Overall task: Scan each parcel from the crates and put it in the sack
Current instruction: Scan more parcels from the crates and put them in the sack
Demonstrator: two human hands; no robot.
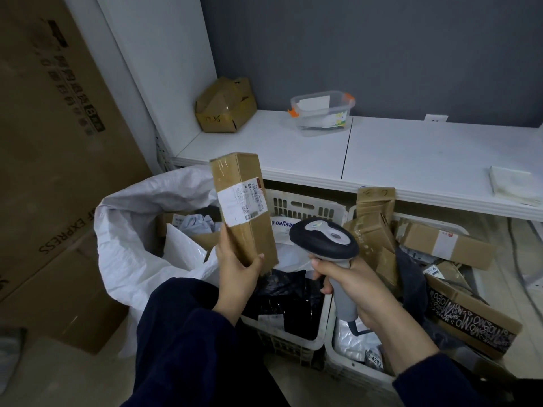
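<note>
The left hand point(235, 274) grips a long cardboard parcel point(242, 201) by its lower end, thumb on the face nearest the camera and fingers curled round behind. The parcel stands nearly upright with its top leaning toward eleven o'clock, and its white shipping label faces the camera. It is held in the air over the near edge of the left crate point(302, 205), just at three o'clock of the mouth of the sack point(126, 236).

The right hand point(358, 289) is clamped round the grey handle of a barcode scanner point(326, 236), whose dark head sits at three o'clock of the parcel's lower half, close to it but apart.

The white woven sack gapes open at nine o'clock of the parcel, with several parcels and soft mailers already inside. The left crate holds black plastic bags point(282, 295) and a white mailer. The right crate point(330, 356), touching it at three o'clock, is heaped with cardboard boxes, one bound in patterned tape point(470, 321).

At twelve o'clock a white shelf point(411, 160) carries a crushed box point(224, 105) and a clear tub point(321, 113). A tall carton point(44, 142) stands at nine o'clock.
</note>
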